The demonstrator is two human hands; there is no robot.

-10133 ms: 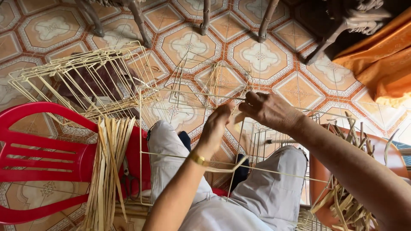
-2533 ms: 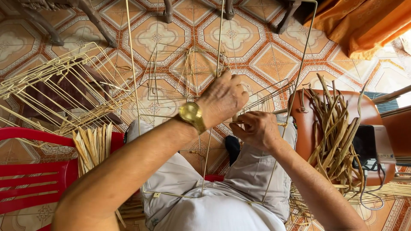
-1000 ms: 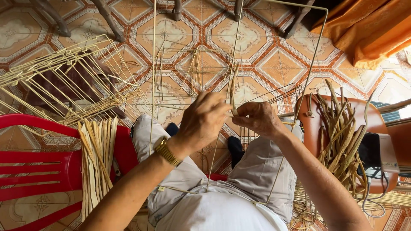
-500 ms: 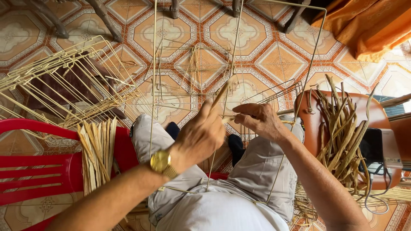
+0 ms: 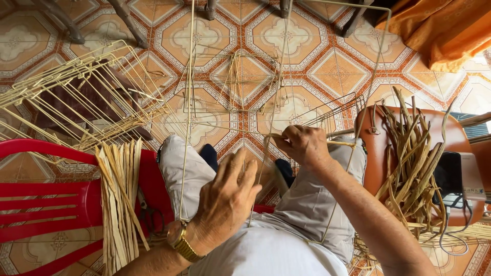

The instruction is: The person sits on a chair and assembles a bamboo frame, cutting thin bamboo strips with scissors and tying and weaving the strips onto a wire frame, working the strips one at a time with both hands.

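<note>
Frame (image 5: 286, 102) of thin pale rods upright over the knees, pinched on a horizontal strip by right hand (image 5: 303, 145); left hand (image 5: 227, 197) loose, fingers (image 5: 240, 168) spread beside a rod. Left of frame: red chair (image 5: 46, 204) bearing flat strips (image 5: 120, 199). Right of frame: orange stool (image 5: 463, 148) piled with dried stalks (image 5: 414, 163).

A thin wire frame (image 5: 284, 66) is stood upright over the lap, between the left hand (image 5: 225, 202) and right hand (image 5: 303, 144). A chair (image 5: 46, 214) bearing flat strips (image 5: 120, 197) is set left; a seat (image 5: 381, 148) heaped with fibres (image 5: 414, 158) right. Finished frames (image 5: 71, 97) are stacked ahead-left on the tiled floor (image 5: 286, 36).
</note>
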